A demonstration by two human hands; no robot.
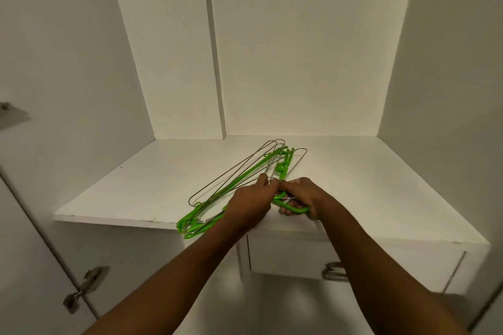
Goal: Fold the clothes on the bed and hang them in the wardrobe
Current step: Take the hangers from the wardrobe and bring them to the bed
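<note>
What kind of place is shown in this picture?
Most likely the inside of a white wardrobe: a shelf holding green and metal hangers, a door hinge, and a drawer beneath.

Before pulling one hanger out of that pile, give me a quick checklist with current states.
1. Both hands on the pile: ok; left hand and right hand meet at the hooks.
2. Right hand grips a green hanger: ok.
3. Hangers separated: not ok; green hangers and wire hangers lie crossed.
4. Pile fully on the shelf: not ok; ends overhang the front edge.
5. Clothes in view: not ok.
</note>
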